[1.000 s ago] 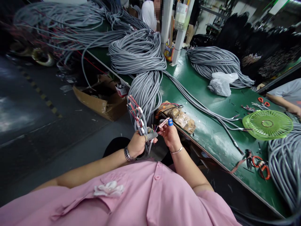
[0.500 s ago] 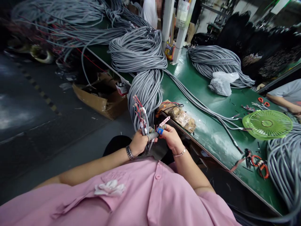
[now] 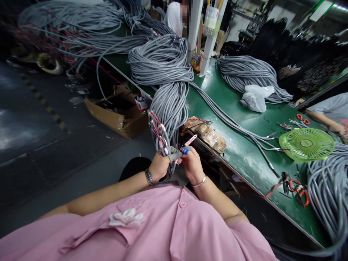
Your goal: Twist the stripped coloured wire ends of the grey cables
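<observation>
Near my waist, my left hand (image 3: 160, 166) is closed around a bunch of grey cables (image 3: 164, 149). Their stripped ends, with red, blue and white wires (image 3: 155, 125), stick up above the fist. A grey wrap seems to cover the left thumb. My right hand (image 3: 192, 166) is closed in a pinch beside it, with blue tape (image 3: 186, 150) on a digit. Short coloured wires (image 3: 178, 147) fan up between the two hands; what the right fingertips grip is hidden. A pale pink strip with holes (image 3: 190, 140) juts out just above them; whether it is held I cannot tell.
Large grey cable coils (image 3: 160, 59) cover the green table (image 3: 217, 99). On it also lie a taped brown bundle (image 3: 208, 134), a green fan (image 3: 306, 143) and orange-handled scissors (image 3: 302, 195). A cardboard box (image 3: 108, 119) stands left. A co-worker's arm (image 3: 323, 119) is at far right.
My right hand has come slightly left and turned more upright, closer to the left hand. The left hand still holds the cables, whose wire ends have shifted a little left.
</observation>
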The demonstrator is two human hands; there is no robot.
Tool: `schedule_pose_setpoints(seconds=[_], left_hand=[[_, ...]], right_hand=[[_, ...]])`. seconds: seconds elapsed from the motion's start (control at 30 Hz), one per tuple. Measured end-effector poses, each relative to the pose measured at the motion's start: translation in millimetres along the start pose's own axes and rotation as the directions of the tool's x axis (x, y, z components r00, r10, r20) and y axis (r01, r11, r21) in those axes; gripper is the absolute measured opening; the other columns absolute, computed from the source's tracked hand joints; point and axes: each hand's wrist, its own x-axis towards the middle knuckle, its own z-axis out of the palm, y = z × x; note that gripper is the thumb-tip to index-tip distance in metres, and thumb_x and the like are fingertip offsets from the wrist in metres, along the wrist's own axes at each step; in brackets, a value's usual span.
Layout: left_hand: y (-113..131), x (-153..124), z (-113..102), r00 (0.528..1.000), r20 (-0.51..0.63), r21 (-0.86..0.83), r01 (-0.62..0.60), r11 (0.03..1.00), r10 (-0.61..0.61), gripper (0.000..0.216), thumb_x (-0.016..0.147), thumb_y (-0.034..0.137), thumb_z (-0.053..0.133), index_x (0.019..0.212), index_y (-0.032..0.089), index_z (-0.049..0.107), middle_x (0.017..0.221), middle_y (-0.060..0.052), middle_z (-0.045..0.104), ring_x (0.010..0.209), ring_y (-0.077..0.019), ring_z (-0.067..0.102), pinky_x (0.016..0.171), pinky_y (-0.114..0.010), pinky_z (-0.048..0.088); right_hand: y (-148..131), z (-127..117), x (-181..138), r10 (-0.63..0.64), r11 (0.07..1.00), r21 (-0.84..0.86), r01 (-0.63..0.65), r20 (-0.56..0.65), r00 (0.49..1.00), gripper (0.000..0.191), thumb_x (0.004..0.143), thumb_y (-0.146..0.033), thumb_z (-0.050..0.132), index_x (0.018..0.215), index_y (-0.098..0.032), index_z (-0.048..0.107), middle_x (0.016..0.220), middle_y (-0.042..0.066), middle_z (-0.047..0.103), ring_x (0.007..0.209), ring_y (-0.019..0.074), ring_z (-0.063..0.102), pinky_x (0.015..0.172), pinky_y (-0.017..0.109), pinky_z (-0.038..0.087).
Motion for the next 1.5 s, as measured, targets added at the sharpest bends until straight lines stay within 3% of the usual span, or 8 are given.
schedule_pose_setpoints(seconds=[0.2,0.37,0.47,0.67,0.87,1.13,1.33,1.5], left_hand=[[9,-4,-2,1.0,-0.014,-0.021,-0.009,1.0,0.009,0.018,0.067,0.026,0.071,0.053,0.016,0.064,0.058,-0.005,0.068,0.058,-0.0176,0.064,0.055,-0.027,0.048],[13,-2,2,0.999,-0.038,-0.063,0.009,0.998,-0.011,0.015,0.067,0.025,0.071,0.056,0.016,0.067,0.056,-0.004,0.067,0.057,-0.0179,0.064,0.054,-0.027,0.048],[14,0,6,1.0,-0.014,-0.078,0.003,0.997,-0.004,0.015,0.068,0.023,0.071,0.055,0.015,0.067,0.056,-0.004,0.067,0.057,-0.0171,0.064,0.055,-0.027,0.048],[14,6,10,1.0,0.001,-0.079,0.02,0.997,-0.02,0.017,0.069,0.025,0.07,0.055,0.016,0.067,0.056,-0.005,0.067,0.055,-0.0162,0.063,0.05,-0.026,0.043],[10,9,10,0.999,-0.023,-0.045,0.03,0.999,-0.031,0.016,0.067,0.026,0.071,0.057,0.016,0.068,0.059,-0.006,0.069,0.056,-0.0168,0.063,0.047,-0.026,0.041],[8,9,9,1.0,-0.014,-0.017,0.026,1.0,-0.027,0.015,0.067,0.023,0.072,0.055,0.015,0.067,0.056,-0.005,0.067,0.054,-0.0157,0.062,0.045,-0.024,0.038],[4,4,2,0.999,0.023,0.019,-0.026,0.999,0.025,0.016,0.071,0.024,0.07,0.058,0.015,0.068,0.059,-0.005,0.068,0.058,-0.0167,0.063,0.049,-0.025,0.04],[-2,-3,-4,0.999,0.021,0.116,-0.037,0.993,0.035,0.017,0.069,0.027,0.074,0.057,0.016,0.067,0.06,-0.005,0.068,0.055,-0.0164,0.061,0.051,-0.025,0.042]], right_hand=[[-7,-15,4,0.163,0.983,0.054,-0.176,0.195,0.967,0.024,0.078,-0.041,0.064,0.078,-0.018,0.061,0.063,-0.002,0.055,0.053,0.0108,0.053,0.058,0.026,0.047],[-20,-25,18,0.199,0.969,0.112,-0.218,0.162,0.967,0.044,0.078,-0.06,0.059,0.087,-0.018,0.065,0.077,0.002,0.062,0.061,0.0106,0.054,0.06,0.025,0.049],[-24,-26,28,0.141,0.989,0.03,-0.147,0.157,0.977,0.043,0.075,-0.059,0.065,0.087,-0.018,0.065,0.075,0.001,0.061,0.058,0.0095,0.05,0.056,0.023,0.046],[-15,-27,36,-0.234,0.946,-0.25,0.206,-0.089,0.968,0.043,0.077,-0.06,0.062,0.069,-0.018,0.062,0.059,-0.001,0.056,0.052,0.0092,0.043,0.052,0.022,0.037],[-19,-22,42,-0.002,0.999,0.036,0.0,0.044,0.999,0.048,0.077,-0.066,0.058,0.085,-0.019,0.066,0.069,0.001,0.059,0.058,0.0115,0.049,0.055,0.024,0.043],[-22,-17,42,0.051,0.99,0.135,-0.051,0.002,0.999,0.043,0.077,-0.061,0.063,0.084,-0.018,0.066,0.071,0.001,0.061,0.06,0.0113,0.051,0.058,0.023,0.045],[-24,-31,27,0.185,0.981,0.021,-0.191,0.16,0.969,0.058,0.071,-0.073,0.058,0.084,-0.017,0.065,0.076,0.003,0.064,0.063,0.012,0.056,0.059,0.025,0.048],[-23,-33,5,0.128,0.977,-0.199,-0.074,0.271,0.954,0.033,0.071,-0.047,0.074,0.085,-0.018,0.065,0.067,0.0,0.063,0.059,0.0112,0.056,0.062,0.025,0.046]])
